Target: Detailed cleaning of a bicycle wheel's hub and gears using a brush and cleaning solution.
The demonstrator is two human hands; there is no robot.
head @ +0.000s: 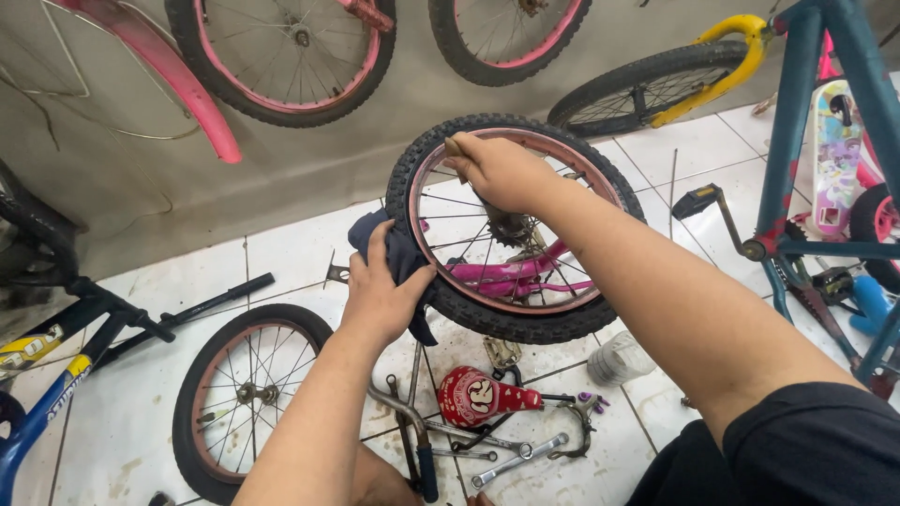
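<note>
Small bike wheel upright at centre, above tiled floor, still on pink frame. Knobby black rubber tyre, dusty pink rim, thin steel spokes, greasy sprocket at hub.

We've got left hand pressing dark blue rag to tyre's near-left edge, fingers closed on cloth. Right hand clamped over top of tyre/rim; can't tell if it holds anything.

Best, we judge: steady w/ right, wipe in short arcs, keep cloth out of spokes.

Around: loose wheel flat on floor, red saddle, spanners, blue stand.
</note>
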